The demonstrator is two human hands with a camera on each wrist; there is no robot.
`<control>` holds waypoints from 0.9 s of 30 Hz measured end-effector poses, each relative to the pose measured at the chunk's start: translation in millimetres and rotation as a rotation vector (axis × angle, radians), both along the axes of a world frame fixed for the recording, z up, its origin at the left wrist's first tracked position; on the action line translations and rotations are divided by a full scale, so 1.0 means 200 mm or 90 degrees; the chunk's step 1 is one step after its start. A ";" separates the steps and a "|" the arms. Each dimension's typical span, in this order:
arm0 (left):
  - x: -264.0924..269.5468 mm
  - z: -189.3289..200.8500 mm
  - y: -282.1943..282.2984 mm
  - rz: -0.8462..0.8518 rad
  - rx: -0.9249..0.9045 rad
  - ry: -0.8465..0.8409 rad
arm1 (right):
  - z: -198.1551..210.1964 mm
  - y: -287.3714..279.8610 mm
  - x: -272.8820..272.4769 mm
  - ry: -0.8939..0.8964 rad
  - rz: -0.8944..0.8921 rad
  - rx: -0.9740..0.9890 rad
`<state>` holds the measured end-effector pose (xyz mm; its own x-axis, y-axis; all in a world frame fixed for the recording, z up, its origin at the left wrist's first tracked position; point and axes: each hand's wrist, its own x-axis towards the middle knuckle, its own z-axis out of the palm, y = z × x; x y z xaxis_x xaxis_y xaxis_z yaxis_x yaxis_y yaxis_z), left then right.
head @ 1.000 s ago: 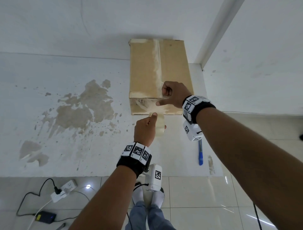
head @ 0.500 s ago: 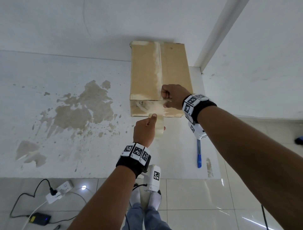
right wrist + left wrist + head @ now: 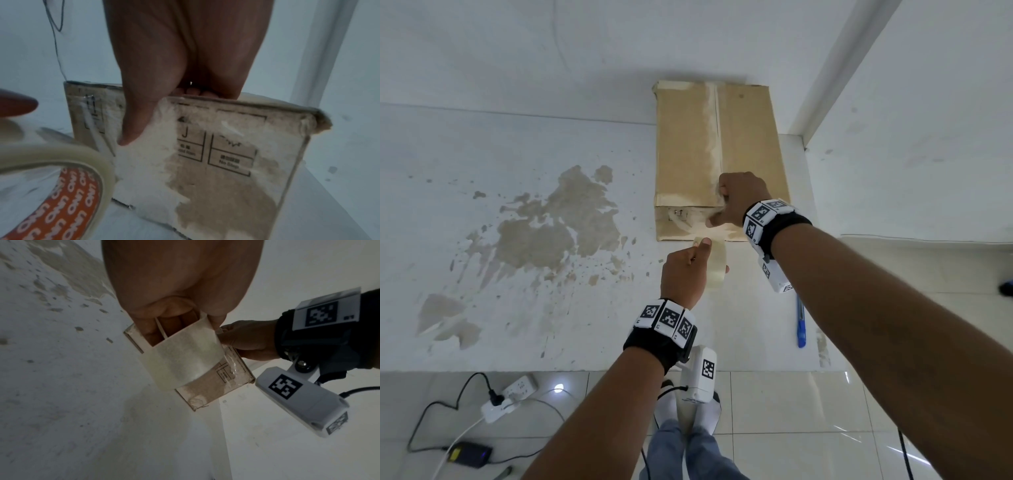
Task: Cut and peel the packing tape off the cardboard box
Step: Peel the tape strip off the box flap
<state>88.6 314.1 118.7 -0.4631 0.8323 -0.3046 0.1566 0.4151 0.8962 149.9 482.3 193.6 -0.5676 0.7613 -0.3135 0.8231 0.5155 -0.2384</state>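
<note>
A brown cardboard box (image 3: 750, 144) (image 3: 236, 186) lies on a white stained table (image 3: 517, 308), pushed against the wall. Its near face carries torn pale patches and clear packing tape (image 3: 144, 162). My right hand (image 3: 736, 202) sits on the box's near top edge, fingers curled on top and the thumb (image 3: 131, 126) pressed down on the taped front face. My left hand (image 3: 698, 257) grips a roll of clear tape (image 3: 717, 270) (image 3: 179, 360) just in front of the box, fingers through its core. The roll's orange printed core (image 3: 61, 203) shows in the right wrist view.
A blue pen-shaped tool (image 3: 800, 322) lies on the table under my right forearm. A white pillar (image 3: 842, 68) stands right of the box. On the tiled floor below the table edge lie a power strip (image 3: 510, 397), cables and a black adapter (image 3: 467, 454).
My right hand's thumb, tucked in half a second ago, now stretches down the box's front face again. The left hand and the roll stay almost where they were.
</note>
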 end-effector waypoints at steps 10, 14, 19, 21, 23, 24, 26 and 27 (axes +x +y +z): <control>-0.03 -0.01 0.01 -0.005 -0.022 0.039 | 0.04 0.03 0.03 -0.053 0.138 0.013; -0.04 0.00 0.01 -0.010 -0.015 0.041 | 0.07 0.05 0.03 -0.114 0.223 0.026; -0.04 0.02 0.02 -0.009 -0.027 0.045 | 0.08 0.06 0.05 -0.125 0.261 0.049; -0.04 0.01 0.02 -0.014 -0.021 0.035 | 0.07 0.06 0.06 -0.111 0.260 0.062; -0.03 0.02 0.02 -0.002 -0.013 0.019 | 0.05 0.05 0.08 -0.092 0.252 0.078; -0.03 0.02 0.02 0.001 -0.016 0.009 | 0.03 0.05 0.09 -0.084 0.249 0.082; -0.03 0.00 0.02 -0.003 -0.020 0.006 | 0.02 0.05 0.10 -0.067 0.244 0.086; -0.02 0.02 0.01 -0.005 -0.017 0.008 | 0.01 0.05 0.10 -0.058 0.240 0.088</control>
